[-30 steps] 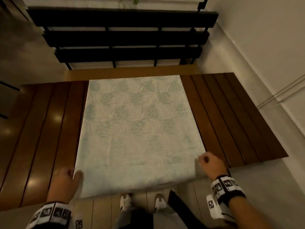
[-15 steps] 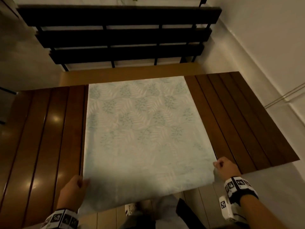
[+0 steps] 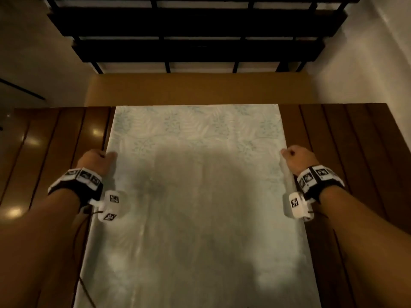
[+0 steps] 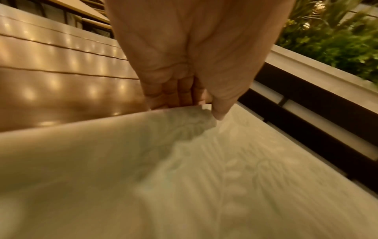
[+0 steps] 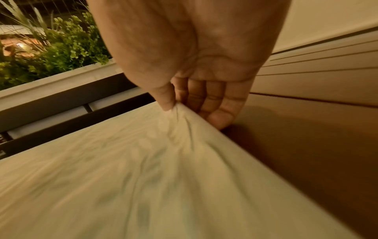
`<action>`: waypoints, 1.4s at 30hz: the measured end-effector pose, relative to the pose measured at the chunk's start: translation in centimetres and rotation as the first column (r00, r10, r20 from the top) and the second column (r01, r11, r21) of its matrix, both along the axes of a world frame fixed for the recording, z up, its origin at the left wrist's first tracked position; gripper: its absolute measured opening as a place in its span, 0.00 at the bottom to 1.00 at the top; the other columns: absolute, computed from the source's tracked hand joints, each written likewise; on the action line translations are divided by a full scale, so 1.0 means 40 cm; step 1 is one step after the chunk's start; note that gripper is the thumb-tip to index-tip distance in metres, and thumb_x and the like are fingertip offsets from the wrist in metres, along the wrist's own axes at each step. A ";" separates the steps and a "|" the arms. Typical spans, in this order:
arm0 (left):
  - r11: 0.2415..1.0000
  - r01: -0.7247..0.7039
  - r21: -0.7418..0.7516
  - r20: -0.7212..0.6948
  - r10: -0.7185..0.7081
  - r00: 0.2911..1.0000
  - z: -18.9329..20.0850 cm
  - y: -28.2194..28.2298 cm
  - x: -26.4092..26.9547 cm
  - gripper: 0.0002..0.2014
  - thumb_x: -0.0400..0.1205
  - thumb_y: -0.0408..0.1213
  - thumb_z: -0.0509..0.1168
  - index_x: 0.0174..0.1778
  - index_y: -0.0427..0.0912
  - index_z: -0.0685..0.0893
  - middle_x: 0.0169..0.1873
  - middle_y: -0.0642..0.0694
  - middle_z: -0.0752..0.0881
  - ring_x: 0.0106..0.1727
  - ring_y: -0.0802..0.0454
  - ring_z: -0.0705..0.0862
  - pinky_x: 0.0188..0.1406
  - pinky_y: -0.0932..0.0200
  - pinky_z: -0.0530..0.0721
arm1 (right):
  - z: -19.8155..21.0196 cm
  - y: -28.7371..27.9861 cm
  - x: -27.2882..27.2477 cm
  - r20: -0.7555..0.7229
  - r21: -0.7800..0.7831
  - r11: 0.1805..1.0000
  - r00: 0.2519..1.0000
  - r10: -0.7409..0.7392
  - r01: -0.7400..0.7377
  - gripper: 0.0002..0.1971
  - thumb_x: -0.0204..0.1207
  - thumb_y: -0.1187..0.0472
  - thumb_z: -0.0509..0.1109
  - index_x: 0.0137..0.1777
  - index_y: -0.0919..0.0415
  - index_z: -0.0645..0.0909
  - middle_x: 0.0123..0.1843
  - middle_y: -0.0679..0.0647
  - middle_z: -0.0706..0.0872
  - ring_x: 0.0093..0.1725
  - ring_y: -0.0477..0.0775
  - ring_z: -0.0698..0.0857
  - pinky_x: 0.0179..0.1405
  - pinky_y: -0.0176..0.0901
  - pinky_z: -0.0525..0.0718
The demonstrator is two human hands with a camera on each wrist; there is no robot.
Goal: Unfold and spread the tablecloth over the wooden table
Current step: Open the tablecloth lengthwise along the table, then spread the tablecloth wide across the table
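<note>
Tablecloth [image 3: 195, 196], pale with a leaf print, lies as a long strip across the slatted wooden table [image 3: 355, 174], spanning between both hands. Forearms reach forward, palms down. Left hand [image 3: 95, 161] pinches the cloth's left edge, thumb on top, fingers curled beneath. Right hand [image 3: 299, 158] pinches the right edge likewise, fabric puckering under the thumb.

Head looks down; wrists close on tablecloth [image 3: 200, 196].
</note>
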State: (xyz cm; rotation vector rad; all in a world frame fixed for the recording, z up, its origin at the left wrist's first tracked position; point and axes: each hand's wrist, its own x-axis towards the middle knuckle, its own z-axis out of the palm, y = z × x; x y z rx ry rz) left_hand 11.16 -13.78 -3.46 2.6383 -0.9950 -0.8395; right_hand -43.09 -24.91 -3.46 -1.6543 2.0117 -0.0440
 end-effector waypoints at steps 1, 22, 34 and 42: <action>1.000 -0.026 -0.013 0.003 0.026 1.000 -0.009 -0.039 0.008 0.17 0.81 0.53 0.65 0.43 0.41 0.87 0.40 0.39 0.88 0.41 0.40 0.85 0.48 0.48 0.84 | -0.008 -0.051 0.006 -0.002 -0.017 1.000 1.000 0.000 0.000 0.17 0.85 0.50 0.61 0.49 0.66 0.81 0.48 0.66 0.87 0.41 0.62 0.79 0.42 0.49 0.77; 0.579 0.760 -0.295 0.283 -0.707 0.648 -0.013 0.019 -0.299 0.22 0.76 0.48 0.65 0.61 0.39 0.83 0.55 0.33 0.84 0.54 0.30 0.82 0.58 0.37 0.81 | 0.017 0.430 0.030 0.055 -0.028 0.953 0.952 -0.301 0.303 0.15 0.74 0.45 0.71 0.51 0.54 0.76 0.48 0.55 0.83 0.46 0.59 0.83 0.45 0.47 0.80; -0.019 0.997 -0.081 0.209 -0.978 -0.001 0.066 0.044 -0.840 0.20 0.81 0.43 0.61 0.70 0.47 0.75 0.65 0.44 0.76 0.62 0.43 0.75 0.61 0.48 0.77 | -0.020 0.583 0.011 0.031 -0.062 0.882 0.885 -0.465 0.466 0.08 0.79 0.48 0.69 0.50 0.50 0.76 0.47 0.48 0.82 0.47 0.52 0.82 0.47 0.53 0.87; -0.515 0.857 0.001 0.257 -0.828 -0.498 0.068 -0.040 -1.049 0.33 0.74 0.52 0.72 0.74 0.46 0.72 0.70 0.45 0.77 0.71 0.45 0.74 0.72 0.47 0.73 | 0.022 0.574 0.002 0.425 -0.010 0.916 0.831 -0.360 0.402 0.02 0.86 0.52 0.61 0.51 0.44 0.71 0.39 0.48 0.84 0.35 0.43 0.85 0.32 0.35 0.81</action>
